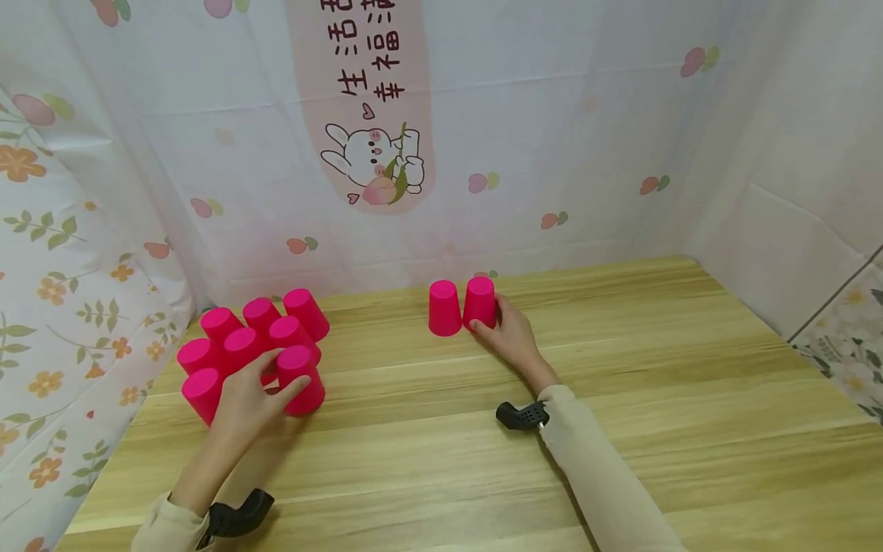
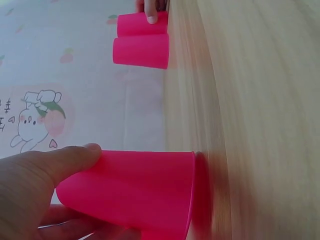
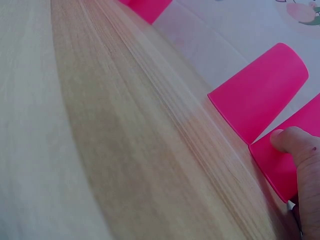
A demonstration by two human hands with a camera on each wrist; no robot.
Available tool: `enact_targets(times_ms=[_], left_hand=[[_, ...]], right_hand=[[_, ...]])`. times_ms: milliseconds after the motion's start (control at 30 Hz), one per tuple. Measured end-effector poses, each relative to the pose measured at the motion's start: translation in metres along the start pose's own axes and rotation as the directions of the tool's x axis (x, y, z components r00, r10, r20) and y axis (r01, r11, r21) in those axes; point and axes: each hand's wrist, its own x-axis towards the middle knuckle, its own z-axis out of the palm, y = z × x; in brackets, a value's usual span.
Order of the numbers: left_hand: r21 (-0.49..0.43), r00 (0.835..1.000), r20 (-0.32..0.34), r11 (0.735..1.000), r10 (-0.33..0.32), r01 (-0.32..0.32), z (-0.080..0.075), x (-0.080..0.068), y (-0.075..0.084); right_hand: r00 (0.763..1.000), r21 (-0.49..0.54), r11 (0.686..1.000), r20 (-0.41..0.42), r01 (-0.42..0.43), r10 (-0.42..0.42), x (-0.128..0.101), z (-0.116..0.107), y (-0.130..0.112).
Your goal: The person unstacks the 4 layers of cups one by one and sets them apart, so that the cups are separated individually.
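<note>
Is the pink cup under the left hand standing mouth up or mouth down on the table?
Mouth down. The cup gripped by the left hand has its wide rim flat on the table and its narrow closed base on top.

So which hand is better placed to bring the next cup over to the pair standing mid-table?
Probably the left. The left hand already grips a cup at the front of the cluster, base up. The right hand is busy holding one of the pair at mid-table.
</note>
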Motion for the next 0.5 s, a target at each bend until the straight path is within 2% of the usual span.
enact_targets(times_ms=[500], left_hand=[[0.05,0.997,-0.055,0.998,0.045,-0.042,-0.011,-0.005,-0.011]], right_hand=[[1.0,0.008,1.0,0.006,-0.003,0.003,-0.001,-0.002,-0.002]])
